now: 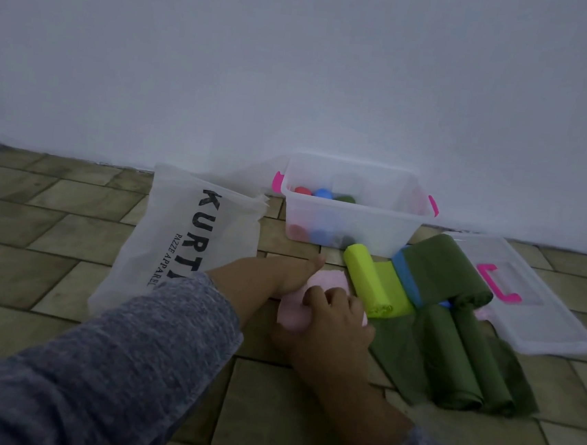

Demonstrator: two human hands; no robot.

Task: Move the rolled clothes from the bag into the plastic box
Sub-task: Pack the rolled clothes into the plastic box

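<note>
1. Grey sleeve (109, 366) of the left arm crosses the lower frame, reaching toward the middle of the tiled floor (50, 235).
2. White bag (176, 232) lies slack on the floor, left of the box. Whether anything remains inside cannot be told.
3. Plastic box (356, 224) stands open against the wall.
4. Its lid (544, 318) rests on the floor to the right, well clear of the opening.
5. Dark green rolls (451, 356) lie on the floor in front of the box, some partly unrolled. These are out of the bag but not boxed.
6. Lime roll (369, 280) lies just beside them, its tail loose.
7. Pink roll (295, 317) sits on the floor between bag and lime roll.
   - Right hand (333, 319) has its fingers (314, 294) curled over the roll.
   - Left hand (290, 276) lies against its far side. Its fingers are hidden, so its grip cannot be told.
8. Small rolls (321, 193), red, blue and green, already sit in the box.
9. Judgement: early to midway. Three are boxed, and most of those visible wait on the floor.
</note>
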